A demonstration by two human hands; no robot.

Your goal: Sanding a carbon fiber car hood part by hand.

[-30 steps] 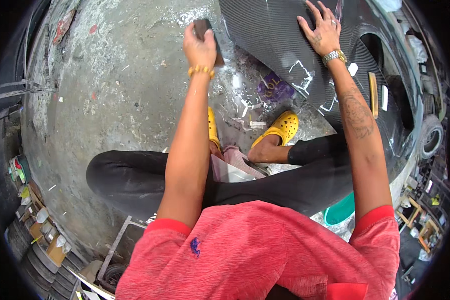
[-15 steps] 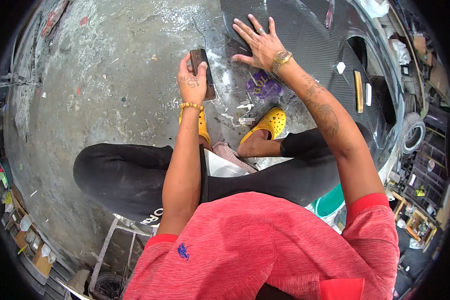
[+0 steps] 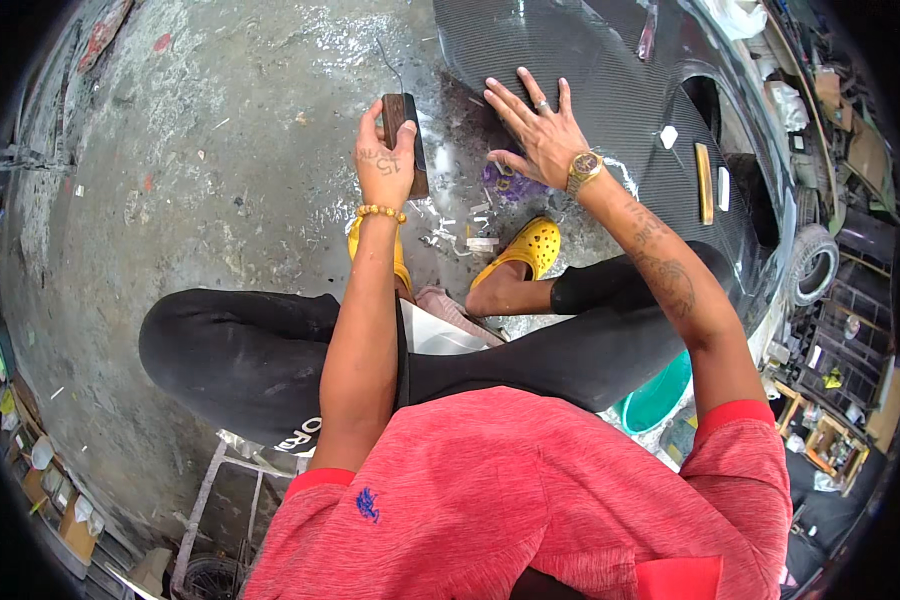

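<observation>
The left grip [image 3: 383,168] is closed on a brown-and-black block [image 3: 419,160], thumb along its dark side, over the wet floor [image 3: 240,200]. The right grip [image 3: 550,145] is spread wide and holds nothing, over the edge of a dark panel [image 3: 610,90]. Near the right knee, a green bucket [image 3: 660,388] stands partly hidden; its contents cannot be told.

Free floor [image 3: 220,150] left, panel [image 3: 580,55] right, clogs [image 3: 535,248] below
</observation>
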